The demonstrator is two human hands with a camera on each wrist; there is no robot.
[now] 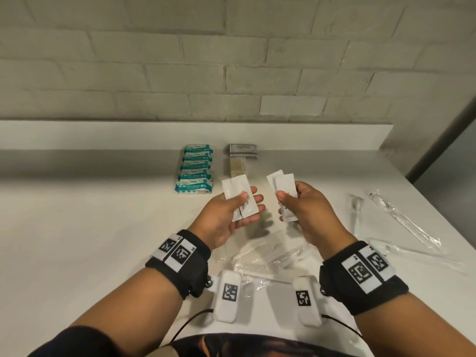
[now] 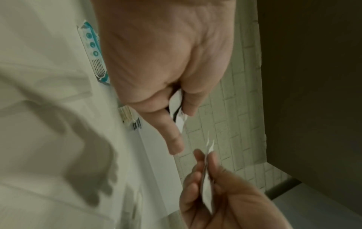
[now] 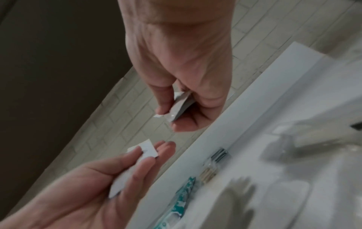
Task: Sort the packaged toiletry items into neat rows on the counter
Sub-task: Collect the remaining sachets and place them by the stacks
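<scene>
Wipe packs left of sachet stack, combs nearer.

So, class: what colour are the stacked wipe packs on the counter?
Teal and white wipe packs, clearest in the head view.

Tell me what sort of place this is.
Probably a hotel or guest-supply prep area: a plain white counter against a painted brick wall, with teal wipe packs and wrapped toothbrushes set out.

Head view: from above, facing forward and down over the counter toward the brick wall, forearms entering from the lower frame. Left wrist view: very close, along the left hand, counter at left. Right wrist view: very close, along the right hand, counter at lower right. Shared by all three: both hands, wall, teal wipe packs.
</scene>
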